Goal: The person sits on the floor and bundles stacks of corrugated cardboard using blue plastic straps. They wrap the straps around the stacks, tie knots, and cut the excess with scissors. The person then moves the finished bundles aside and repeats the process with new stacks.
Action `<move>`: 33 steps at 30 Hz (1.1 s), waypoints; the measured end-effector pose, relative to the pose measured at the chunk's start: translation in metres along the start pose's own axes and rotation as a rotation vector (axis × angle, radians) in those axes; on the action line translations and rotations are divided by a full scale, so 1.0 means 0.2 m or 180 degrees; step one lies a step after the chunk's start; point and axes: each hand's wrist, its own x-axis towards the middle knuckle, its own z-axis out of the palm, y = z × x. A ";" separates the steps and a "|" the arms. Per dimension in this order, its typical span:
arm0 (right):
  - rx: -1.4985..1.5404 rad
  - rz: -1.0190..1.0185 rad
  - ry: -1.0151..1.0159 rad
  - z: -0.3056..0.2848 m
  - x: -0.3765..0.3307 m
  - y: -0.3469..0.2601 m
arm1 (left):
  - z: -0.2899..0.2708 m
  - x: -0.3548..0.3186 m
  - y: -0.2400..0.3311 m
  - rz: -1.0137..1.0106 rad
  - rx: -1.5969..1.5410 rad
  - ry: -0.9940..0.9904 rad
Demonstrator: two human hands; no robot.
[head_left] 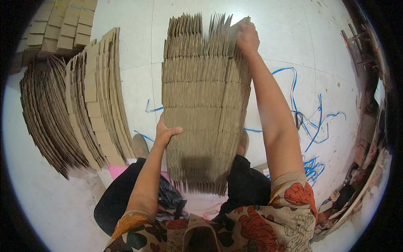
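Between my legs stands a long bundle of flattened brown cardboard boxes [193,94], packed on edge with their edges facing up. My left hand [167,132] grips the bundle's left side, its thumb lying over the top; the other fingers are hidden along the side. At the far right corner, my right hand [248,38] is closed on the outermost cardboard pieces, and a flat flap [235,35] shows beside its fingers. A gap splits the raised flaps at the far end. Dark blur covers part of the near end.
More cardboard bundles [98,101] stand at the left, with a further stack [58,25] at the far left. Loose blue strapping [294,80] lies on the pale floor [281,21] at the right. A black plastic bag [170,197] sits between my legs. Clutter lines the right edge.
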 end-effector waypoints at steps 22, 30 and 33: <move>-0.0321 -0.0083 -0.0105 0.02 -0.03 -0.14 | 0.00 0.00 0.01 0.0038 0.0073 0.0008; -0.0859 -0.0026 -0.0084 0.03 -0.06 -0.25 | -0.01 0.00 -0.01 0.0023 0.0107 0.0046; -0.0781 -0.0339 0.0300 0.09 -0.06 -0.20 | 0.00 0.00 0.00 0.0074 0.0009 0.0023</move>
